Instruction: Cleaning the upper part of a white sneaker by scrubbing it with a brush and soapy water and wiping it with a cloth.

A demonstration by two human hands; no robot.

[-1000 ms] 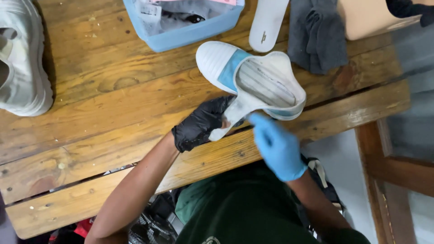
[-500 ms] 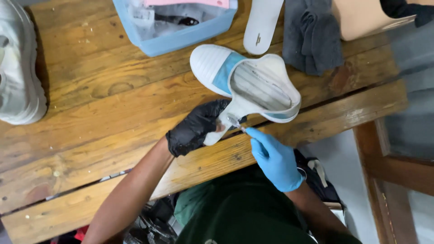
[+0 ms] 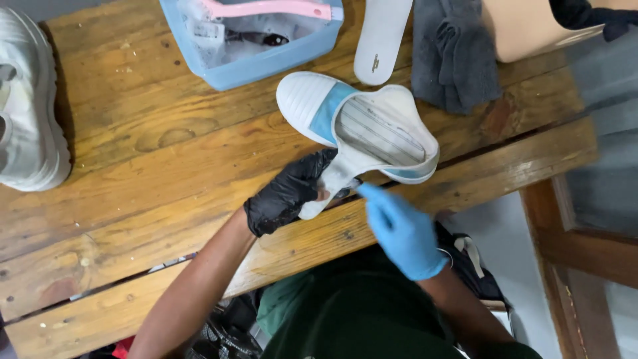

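The left hand point(image 3: 287, 194), in a black glove, is closed around the pulled-out white tongue point(image 3: 330, 187) of a white and blue shoe point(image 3: 359, 126). The right hand point(image 3: 399, 229), in a blue glove, reaches its fingertips toward the same spot; it may pinch something small there, but I cannot tell. The shoe lies on the wooden worktop point(image 3: 133, 166) just beyond both hands, its long axis running from the toe at upper left to the heel at lower right. Further off sit a blue tub point(image 3: 266, 63), a white insole point(image 3: 381, 40) and a grey cloth point(image 3: 452, 56).

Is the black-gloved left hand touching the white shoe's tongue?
Touching. The head view shows the left hand with fingers wrapped around the pulled-out tongue of the white shoe.
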